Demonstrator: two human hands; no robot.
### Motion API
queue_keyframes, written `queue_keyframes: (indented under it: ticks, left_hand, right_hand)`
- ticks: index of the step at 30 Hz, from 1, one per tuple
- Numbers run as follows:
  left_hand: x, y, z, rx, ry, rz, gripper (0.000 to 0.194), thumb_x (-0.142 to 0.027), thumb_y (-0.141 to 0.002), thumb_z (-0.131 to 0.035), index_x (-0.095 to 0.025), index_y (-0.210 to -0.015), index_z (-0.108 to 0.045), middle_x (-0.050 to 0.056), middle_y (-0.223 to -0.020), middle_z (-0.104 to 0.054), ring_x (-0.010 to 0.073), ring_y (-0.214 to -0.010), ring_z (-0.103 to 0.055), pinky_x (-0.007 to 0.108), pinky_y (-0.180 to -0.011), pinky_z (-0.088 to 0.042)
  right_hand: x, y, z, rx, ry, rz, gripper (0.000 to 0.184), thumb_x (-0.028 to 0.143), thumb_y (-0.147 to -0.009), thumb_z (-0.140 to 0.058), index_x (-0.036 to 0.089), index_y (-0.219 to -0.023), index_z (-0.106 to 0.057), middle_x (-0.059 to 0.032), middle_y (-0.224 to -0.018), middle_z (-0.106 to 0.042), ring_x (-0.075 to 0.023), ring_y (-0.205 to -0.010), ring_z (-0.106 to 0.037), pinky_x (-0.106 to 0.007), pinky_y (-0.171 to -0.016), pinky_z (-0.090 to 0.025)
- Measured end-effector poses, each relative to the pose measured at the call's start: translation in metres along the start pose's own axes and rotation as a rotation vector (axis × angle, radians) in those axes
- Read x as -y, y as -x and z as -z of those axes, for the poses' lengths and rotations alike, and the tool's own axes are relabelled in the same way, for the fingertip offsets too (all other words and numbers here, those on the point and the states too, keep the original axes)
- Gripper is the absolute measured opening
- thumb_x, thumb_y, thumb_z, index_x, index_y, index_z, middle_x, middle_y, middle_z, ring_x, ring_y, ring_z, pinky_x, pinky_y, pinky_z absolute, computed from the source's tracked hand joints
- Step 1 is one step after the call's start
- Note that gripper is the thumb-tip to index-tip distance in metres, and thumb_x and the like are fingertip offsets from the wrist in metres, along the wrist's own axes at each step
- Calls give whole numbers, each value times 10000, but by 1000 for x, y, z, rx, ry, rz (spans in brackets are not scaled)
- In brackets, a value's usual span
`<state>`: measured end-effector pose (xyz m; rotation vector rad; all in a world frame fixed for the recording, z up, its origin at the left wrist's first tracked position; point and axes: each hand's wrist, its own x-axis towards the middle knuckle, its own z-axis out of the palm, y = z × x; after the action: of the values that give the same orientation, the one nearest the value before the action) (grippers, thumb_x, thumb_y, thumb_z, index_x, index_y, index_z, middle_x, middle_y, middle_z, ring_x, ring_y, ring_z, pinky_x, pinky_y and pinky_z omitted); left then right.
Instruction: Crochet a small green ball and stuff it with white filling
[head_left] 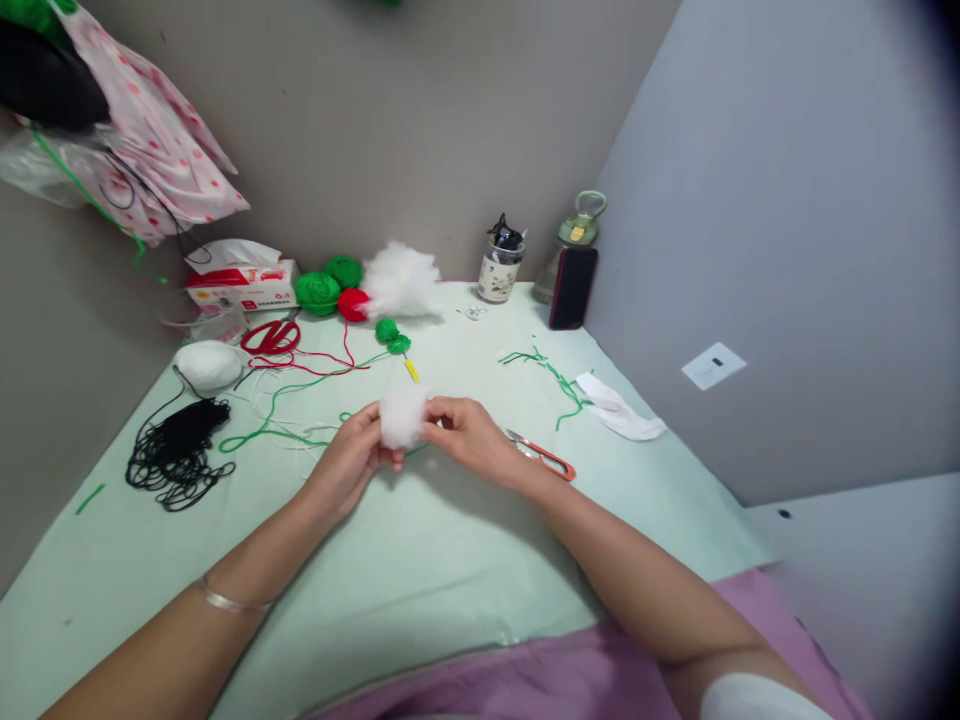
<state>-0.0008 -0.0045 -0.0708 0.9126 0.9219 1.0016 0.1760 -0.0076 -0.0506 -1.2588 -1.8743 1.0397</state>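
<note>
A small tuft of white fiber stuffing [403, 416] is held between my two hands above the middle of the table. My left hand [356, 450] grips its left side, fingers closed. From the right, my right hand [469, 435] pinches the tuft's edge. Just beyond lie a small green crocheted piece [392, 336] and a crochet hook with a yellow handle [412, 371]. Green yarn [281, 425] runs across the table and passes under my hands. Orange-handled scissors [551, 460] rest beside my right wrist.
At the back are a tissue box [244, 285], green yarn balls [319, 292], a red ball [352, 304], a stuffing pile [401, 280], a pen jar [501, 272], a bottle [579, 228] and a phone [573, 288]. Black yarn [180, 455] and red scissors [271, 338] lie left; yarn scraps [559, 378] right.
</note>
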Motion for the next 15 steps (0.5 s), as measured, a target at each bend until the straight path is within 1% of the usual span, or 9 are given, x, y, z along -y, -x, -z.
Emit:
queue_keyframes:
  ticks: [2,4,7,10,13,15]
  left_hand:
    - [-2,0,0,20,54,50,194,-279,-706,-751,-149,-813,-655,-19,-646,-605,108,-496,-535,215,-447,-478]
    - [-3,0,1,26,104,93,183,-277,-712,-739,-143,-809,-661,-15,-631,-599,105,-500,-547,206,-455,-488]
    - [-5,-1,2,31,165,156,128,-225,-726,-697,-135,-812,-667,0,-640,-611,98,-492,-543,199,-455,-491]
    - [-6,-2,3,34,219,195,67,-178,-736,-658,-136,-788,-665,8,-630,-607,98,-494,-533,197,-453,-487]
    - [-7,-2,2,28,267,212,70,-176,-750,-663,-147,-813,-673,10,-645,-613,91,-491,-511,187,-436,-462]
    - [-8,-1,2,22,292,219,84,-191,-757,-682,-155,-833,-679,9,-655,-617,86,-487,-499,184,-430,-451]
  right_hand:
    - [-6,-4,4,-52,-103,28,125,265,-849,-651,179,-760,-668,9,-833,-610,-116,-724,-506,-255,-690,-372]
    - [-10,-7,5,-96,-199,65,184,340,-833,-707,184,-744,-672,-16,-908,-640,-137,-805,-556,-268,-724,-398]
    - [-10,-8,5,-136,-279,114,209,367,-833,-730,197,-730,-666,-43,-1011,-685,-161,-920,-593,-281,-738,-408]
    - [-6,-5,5,-216,-217,141,209,365,-844,-741,212,-720,-669,-47,-1046,-711,-177,-962,-586,-309,-778,-412]
    - [0,-1,7,-294,-112,188,211,373,-851,-754,227,-721,-675,-53,-1061,-718,-204,-1027,-576,-362,-906,-420]
    - [5,2,7,-332,-90,232,209,367,-851,-760,231,-718,-672,-59,-1088,-713,-218,-1081,-575,-399,-998,-406]
